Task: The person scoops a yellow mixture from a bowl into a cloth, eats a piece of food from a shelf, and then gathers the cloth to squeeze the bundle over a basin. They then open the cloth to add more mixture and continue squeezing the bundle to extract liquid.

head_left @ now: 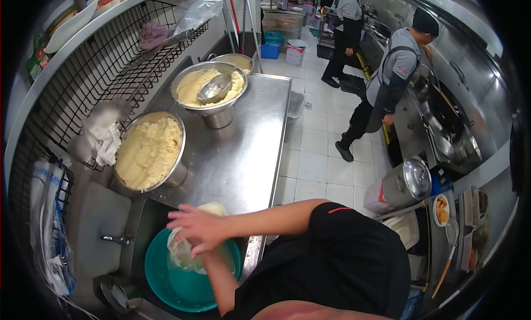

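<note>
My right hand (196,229) reaches in from the right with its fingers spread, above a pale, wet cloth or bag (180,252). My left forearm (218,278) rises from below under the right wrist; its hand is hidden behind the right hand and the cloth. Both are over a green basin (177,289) in the sink. A pale yellowish bulge (212,209) shows just behind the right hand. On the steel counter (232,165) stand a big bowl of yellow mash (149,151) and another bowl of mash (193,85) with a metal bowl in it.
A tap (116,240) juts out at the left of the sink. Wire racks (61,99) hang above the counter's left side. Across the tiled floor, a person in grey (381,71) stands at the stoves, another behind. A lidded pot (406,182) is at right.
</note>
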Demonstrator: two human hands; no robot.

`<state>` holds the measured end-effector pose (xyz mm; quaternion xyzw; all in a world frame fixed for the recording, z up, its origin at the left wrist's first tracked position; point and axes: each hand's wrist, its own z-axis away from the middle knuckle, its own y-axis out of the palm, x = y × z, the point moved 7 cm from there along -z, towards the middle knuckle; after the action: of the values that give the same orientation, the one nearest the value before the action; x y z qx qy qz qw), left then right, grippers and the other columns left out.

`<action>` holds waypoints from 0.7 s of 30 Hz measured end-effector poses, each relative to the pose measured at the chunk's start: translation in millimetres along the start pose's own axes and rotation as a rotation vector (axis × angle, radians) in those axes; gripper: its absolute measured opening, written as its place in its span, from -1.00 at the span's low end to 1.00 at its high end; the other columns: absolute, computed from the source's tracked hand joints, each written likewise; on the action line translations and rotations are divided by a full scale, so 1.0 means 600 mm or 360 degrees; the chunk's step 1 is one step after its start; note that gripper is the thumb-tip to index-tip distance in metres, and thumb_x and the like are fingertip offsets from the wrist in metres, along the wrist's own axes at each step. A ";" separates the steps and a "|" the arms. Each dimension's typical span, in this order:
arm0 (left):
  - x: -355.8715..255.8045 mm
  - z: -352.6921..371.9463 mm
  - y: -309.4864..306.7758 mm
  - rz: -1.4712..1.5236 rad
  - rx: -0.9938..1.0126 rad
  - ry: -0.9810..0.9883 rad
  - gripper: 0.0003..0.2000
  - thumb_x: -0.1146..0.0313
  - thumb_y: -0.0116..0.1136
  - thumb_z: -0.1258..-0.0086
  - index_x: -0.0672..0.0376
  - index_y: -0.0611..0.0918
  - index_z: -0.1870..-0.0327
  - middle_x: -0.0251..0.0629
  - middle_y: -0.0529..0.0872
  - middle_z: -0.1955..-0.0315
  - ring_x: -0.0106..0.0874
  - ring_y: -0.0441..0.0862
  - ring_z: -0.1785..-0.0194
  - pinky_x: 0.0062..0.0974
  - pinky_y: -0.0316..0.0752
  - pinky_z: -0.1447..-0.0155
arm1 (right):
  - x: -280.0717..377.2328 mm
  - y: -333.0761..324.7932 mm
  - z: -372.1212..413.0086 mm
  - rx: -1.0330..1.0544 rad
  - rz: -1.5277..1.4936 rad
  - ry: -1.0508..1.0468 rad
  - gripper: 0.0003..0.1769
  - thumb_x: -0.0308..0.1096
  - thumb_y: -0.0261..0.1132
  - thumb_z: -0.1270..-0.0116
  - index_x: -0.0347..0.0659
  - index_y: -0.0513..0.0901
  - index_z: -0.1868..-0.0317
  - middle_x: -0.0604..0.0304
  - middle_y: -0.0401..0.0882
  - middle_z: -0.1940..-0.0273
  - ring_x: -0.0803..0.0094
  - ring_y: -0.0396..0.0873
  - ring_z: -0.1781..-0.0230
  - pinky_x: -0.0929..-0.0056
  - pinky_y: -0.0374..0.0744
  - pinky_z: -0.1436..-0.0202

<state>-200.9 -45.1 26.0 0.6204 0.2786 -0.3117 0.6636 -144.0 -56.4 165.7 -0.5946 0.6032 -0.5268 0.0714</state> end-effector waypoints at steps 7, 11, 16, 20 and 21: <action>-0.083 0.010 -0.007 0.0616 -0.0327 -0.0293 -0.51 0.07 -0.23 -0.46 0.20 0.48 -0.23 -0.05 0.52 -0.18 -0.04 0.50 -0.24 0.04 0.46 -0.25 | 0.004 -0.041 0.053 0.0135 0.0186 -0.0307 -0.13 0.16 0.54 0.23 0.21 0.53 -0.21 -0.10 -0.07 -0.49 -0.28 0.04 -0.43 -0.29 0.19 -0.33; -0.124 0.026 0.007 0.0369 -0.0621 0.0046 -0.48 0.06 -0.22 -0.44 0.22 0.43 -0.28 -0.03 0.48 -0.22 -0.01 0.46 -0.27 0.01 0.45 -0.28 | 0.003 -0.034 0.019 -0.0297 -0.0306 -0.0441 -0.19 0.15 0.53 0.13 0.16 0.53 -0.19 -0.08 0.03 -0.44 -0.18 0.18 -0.35 -0.06 0.28 -0.34; -0.182 0.044 -0.026 -0.0330 -0.1074 0.0421 -0.59 0.37 0.04 -0.37 0.31 0.47 -0.21 0.00 0.56 -0.10 -0.13 0.58 -0.12 -0.19 0.56 -0.18 | -0.087 0.033 -0.007 -0.0794 -0.1214 0.0442 -0.51 0.01 0.30 -0.27 -0.12 0.54 -0.08 0.06 0.40 -0.14 0.18 0.41 -0.18 0.28 0.40 -0.25; -0.227 0.061 -0.001 -0.1673 -0.0857 0.1110 -0.67 0.56 0.14 -0.23 0.40 0.54 -0.05 0.00 0.61 -0.01 -0.19 0.61 0.01 -0.24 0.49 -0.14 | -0.144 0.129 0.002 -0.0742 -0.2172 0.1159 -0.61 -0.04 -0.03 -0.55 -0.18 0.51 -0.02 0.15 0.52 0.00 0.41 0.49 -0.06 0.34 0.47 -0.14; -0.219 0.060 0.011 -0.2032 -0.0563 0.1278 -0.69 0.53 0.13 -0.22 0.41 0.55 0.00 0.02 0.63 0.03 -0.14 0.62 0.04 -0.23 0.46 -0.15 | -0.145 0.139 0.006 -0.0722 -0.2172 0.1163 -0.61 -0.04 -0.03 -0.55 -0.18 0.51 -0.02 0.15 0.52 0.00 0.41 0.49 -0.06 0.34 0.47 -0.14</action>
<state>-282.2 -71.6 132.2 0.2900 0.8471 -0.3358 0.2926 -170.2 -11.3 56.8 -0.6221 0.1845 -0.4800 -0.5904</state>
